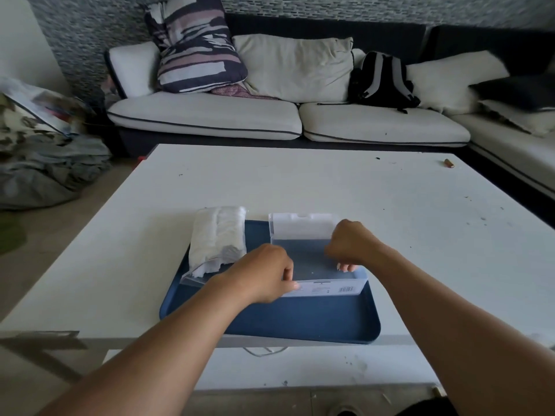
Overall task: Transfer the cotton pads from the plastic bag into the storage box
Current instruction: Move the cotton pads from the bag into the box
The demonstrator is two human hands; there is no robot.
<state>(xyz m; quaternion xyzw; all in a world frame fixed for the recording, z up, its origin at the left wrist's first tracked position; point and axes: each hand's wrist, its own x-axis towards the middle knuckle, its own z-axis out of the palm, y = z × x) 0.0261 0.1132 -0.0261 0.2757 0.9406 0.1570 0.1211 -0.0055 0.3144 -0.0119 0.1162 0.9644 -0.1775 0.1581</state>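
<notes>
Your left grip (264,273) and right grip (350,244) both curl on the clear storage box (315,265), on a blue tray (300,319) atop the white table (300,181) facing a sofa (270,115).

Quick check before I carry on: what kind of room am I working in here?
Most likely a home living room. A cushioned sofa with throw pillows runs behind a low white table, a backpack sits on the sofa, and a heap of fabric lies on the floor.

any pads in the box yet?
No, the box shows only its bare bottom; the pads are all in the bag beside it on the tray.
</notes>
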